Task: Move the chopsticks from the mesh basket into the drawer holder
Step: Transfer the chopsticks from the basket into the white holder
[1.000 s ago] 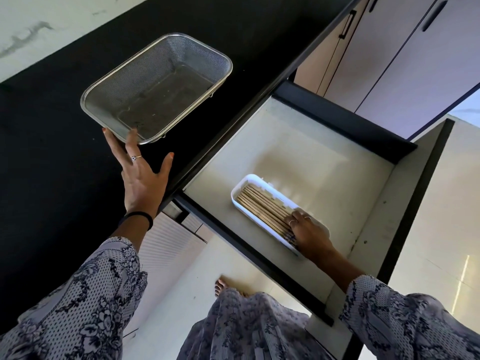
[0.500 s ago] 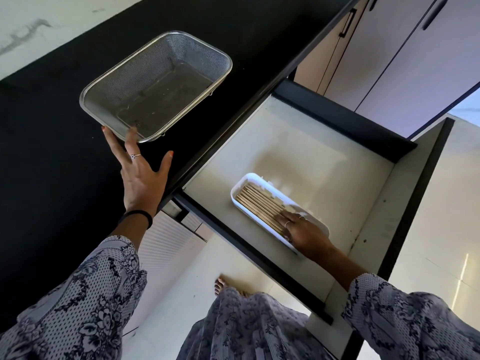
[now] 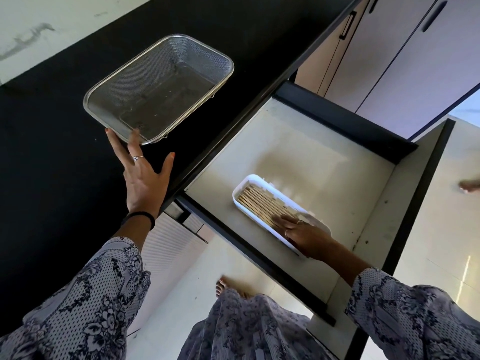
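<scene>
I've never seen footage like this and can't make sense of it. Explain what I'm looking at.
There is no machine here: a person wears a camera on the head, looking down at their own two hands. The left hand lies open on the black counter, fingertips at the rim of an empty mesh basket. Below, a drawer is pulled out. In it sits a white holder filled with chopsticks. The right hand rests flat on them, gripping nothing.

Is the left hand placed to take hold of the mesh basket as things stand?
Probably yes: the left hand is open, fingertips at the basket rim's near corner, nothing between them.
</scene>
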